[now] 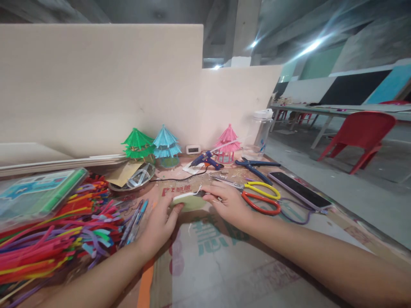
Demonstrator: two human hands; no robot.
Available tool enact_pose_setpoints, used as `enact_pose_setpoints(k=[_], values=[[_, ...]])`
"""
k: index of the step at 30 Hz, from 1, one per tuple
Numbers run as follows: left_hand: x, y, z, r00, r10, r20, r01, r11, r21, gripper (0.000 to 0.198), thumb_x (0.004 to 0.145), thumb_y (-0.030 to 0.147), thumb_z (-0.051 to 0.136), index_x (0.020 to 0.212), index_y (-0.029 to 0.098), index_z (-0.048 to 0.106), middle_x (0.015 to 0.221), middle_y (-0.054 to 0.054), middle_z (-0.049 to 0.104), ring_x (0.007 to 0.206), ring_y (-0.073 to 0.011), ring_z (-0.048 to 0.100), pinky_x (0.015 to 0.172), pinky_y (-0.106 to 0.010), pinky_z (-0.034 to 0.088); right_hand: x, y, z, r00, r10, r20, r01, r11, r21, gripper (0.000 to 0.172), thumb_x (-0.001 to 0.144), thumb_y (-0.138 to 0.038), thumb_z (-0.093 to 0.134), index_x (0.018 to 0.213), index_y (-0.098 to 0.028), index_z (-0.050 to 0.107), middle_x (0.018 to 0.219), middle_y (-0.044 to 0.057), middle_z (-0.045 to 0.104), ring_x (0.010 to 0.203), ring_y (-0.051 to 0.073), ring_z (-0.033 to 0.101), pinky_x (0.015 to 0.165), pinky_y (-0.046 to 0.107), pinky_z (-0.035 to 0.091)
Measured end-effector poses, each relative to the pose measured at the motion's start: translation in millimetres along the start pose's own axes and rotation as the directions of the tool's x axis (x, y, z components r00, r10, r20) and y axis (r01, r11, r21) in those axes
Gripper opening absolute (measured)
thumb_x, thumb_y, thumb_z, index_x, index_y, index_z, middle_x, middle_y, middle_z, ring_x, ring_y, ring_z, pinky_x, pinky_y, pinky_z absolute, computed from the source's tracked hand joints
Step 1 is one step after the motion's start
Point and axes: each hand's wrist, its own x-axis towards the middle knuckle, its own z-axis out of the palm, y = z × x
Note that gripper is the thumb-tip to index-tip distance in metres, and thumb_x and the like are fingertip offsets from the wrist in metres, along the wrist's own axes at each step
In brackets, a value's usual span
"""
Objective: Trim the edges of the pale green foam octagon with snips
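A flat green disc (189, 202) with a white edge is pinched in my left hand (163, 220), thumb on its near face. My right hand (226, 201) is closed at the disc's right side, fingers curled around a small dark thing (201, 193) that is mostly hidden. A thin white strand sticks up by its fingertips. Just right of that hand lie scissors (261, 190) with one yellow and one red handle loop. Beyond both hands, a blue hot glue gun (205, 159) rests near the back of the table.
Small pavilion models in green (138, 143), blue (167, 145) and pink (228, 143) stand along a pale board (96, 85). Colourful pipe cleaners (48, 244) and pens (136, 220) lie left. Pliers (257, 167), a phone (298, 190) and a clear bottle (261, 134) are right.
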Motion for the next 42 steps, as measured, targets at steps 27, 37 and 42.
enact_pose_setpoints(k=[27, 37, 42], values=[[-1, 9, -3.1, 1.0, 0.019, 0.004, -0.019, 0.998, 0.063, 0.02, 0.085, 0.03, 0.04, 0.087, 0.019, 0.056, 0.083, -0.004, 0.066, 0.079, -0.0197, 0.059, 0.069, -0.029, 0.045, -2, -5, 2, 0.998, 0.057, -0.022, -0.056, 0.996, 0.065, 0.026, 0.09, -0.033, 0.047, 0.095, -0.02, 0.07, 0.075, 0.005, 0.066, 0.068, 0.016, 0.059, 0.061, 0.027, 0.046], [2, -2, 2.2, 0.993, -0.12, -0.012, 0.116, 0.98, -0.163, 0.024, 0.085, 0.038, 0.045, 0.098, 0.02, 0.053, 0.094, -0.003, 0.062, 0.087, -0.0187, 0.057, 0.076, -0.028, 0.045, 3, 7, 7, 0.892, 0.452, 0.01, -0.424, 0.827, 0.371, 0.028, 0.082, -0.035, 0.049, 0.097, -0.016, 0.063, 0.096, 0.008, 0.068, 0.087, 0.02, 0.061, 0.078, 0.034, 0.048], [2, -4, 3.7, 0.987, -0.158, 0.028, 0.159, 0.948, -0.275, 0.03, 0.084, 0.042, 0.046, 0.102, 0.019, 0.053, 0.097, -0.004, 0.061, 0.089, -0.0188, 0.057, 0.078, -0.028, 0.045, 4, 4, 6, 0.865, 0.493, 0.093, -0.488, 0.785, 0.382, 0.03, 0.076, -0.038, 0.054, 0.096, -0.016, 0.061, 0.091, 0.005, 0.067, 0.081, 0.019, 0.06, 0.072, 0.031, 0.048]])
